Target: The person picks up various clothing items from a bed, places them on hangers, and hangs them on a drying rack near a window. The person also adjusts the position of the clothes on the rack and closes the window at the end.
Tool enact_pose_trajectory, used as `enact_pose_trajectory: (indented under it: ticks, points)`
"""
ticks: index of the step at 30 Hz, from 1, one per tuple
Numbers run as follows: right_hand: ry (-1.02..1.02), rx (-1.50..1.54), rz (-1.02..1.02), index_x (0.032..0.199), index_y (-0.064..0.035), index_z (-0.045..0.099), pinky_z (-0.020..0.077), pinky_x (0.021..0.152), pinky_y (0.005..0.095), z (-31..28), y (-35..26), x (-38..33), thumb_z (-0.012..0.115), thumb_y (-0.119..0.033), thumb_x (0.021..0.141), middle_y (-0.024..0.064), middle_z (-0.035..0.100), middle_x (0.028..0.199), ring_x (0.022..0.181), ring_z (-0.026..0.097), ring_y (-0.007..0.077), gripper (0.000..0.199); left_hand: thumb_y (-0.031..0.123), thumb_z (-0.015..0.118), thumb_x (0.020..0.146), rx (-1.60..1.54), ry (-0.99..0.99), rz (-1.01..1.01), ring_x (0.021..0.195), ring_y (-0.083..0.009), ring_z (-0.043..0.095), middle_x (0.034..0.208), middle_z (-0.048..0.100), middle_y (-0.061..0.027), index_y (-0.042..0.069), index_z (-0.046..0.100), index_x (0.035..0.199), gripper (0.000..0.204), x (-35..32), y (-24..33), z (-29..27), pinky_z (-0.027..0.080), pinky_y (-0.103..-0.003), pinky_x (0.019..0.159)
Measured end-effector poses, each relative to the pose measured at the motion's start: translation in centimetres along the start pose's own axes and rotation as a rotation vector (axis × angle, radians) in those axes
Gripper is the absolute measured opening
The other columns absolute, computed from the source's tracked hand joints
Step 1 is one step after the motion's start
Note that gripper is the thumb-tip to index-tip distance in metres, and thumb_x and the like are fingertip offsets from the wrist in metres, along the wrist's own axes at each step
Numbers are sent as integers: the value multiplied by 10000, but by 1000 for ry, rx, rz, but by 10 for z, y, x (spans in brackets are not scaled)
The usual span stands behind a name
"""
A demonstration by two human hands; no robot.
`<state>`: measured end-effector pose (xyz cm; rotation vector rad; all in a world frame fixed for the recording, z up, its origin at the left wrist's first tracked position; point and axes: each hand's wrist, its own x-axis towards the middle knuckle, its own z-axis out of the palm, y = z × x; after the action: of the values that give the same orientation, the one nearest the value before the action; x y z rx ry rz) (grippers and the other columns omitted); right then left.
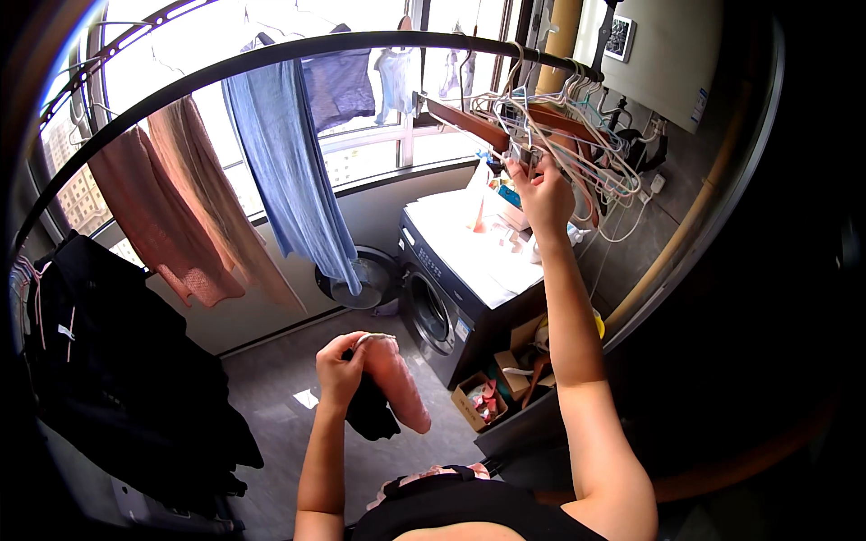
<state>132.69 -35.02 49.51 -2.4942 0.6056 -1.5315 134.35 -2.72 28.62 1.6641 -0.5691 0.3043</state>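
Your L hand (pixel 338 371), at 7 o'clock, is pinched tight on the pale edge of a pink fuzzy cloth (pixel 397 388), w/ the cloth at approx 6:30; its long axis slants from your fingertips, free end pointing approx 5 o'clock. Black cloth (pixel 370 415) hangs below the same hand, next to the pink. Your R hand (pixel 545 194), at 2 o'clock, has bent fingers beside a brown hanger (pixel 487 135); can't tell what's gripped. Farther: washing machine (pixel 427 308) nr centre, blue cloth (pixel 284 153) at 10.
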Motion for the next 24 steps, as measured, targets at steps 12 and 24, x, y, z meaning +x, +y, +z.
enact_pose_trajectory:
  ticks: [12, 24]
  points:
    - [-771, 1002, 24, 908, 54, 613, 525, 555, 214, -3, -2, 20, 535, -358, 893, 83, 629, 687, 615, 654, 136, 419, 67, 653, 755, 64, 19, 2, 653, -158, 584, 738, 634, -78, 31, 671, 867, 119, 8, 15, 18, 452, -248, 625]
    - [-687, 1394, -29, 1136, 45, 483, 462, 652, 236, 79, 32, -82, 408, -344, 951, 80, 618, 921, 848, 600, 130, 437, 3, 656, 738, 161, -291, 108, 632, -169, 561, 712, 607, -76, 16, 656, 854, 117, 34, 56, 6, 450, -255, 593]
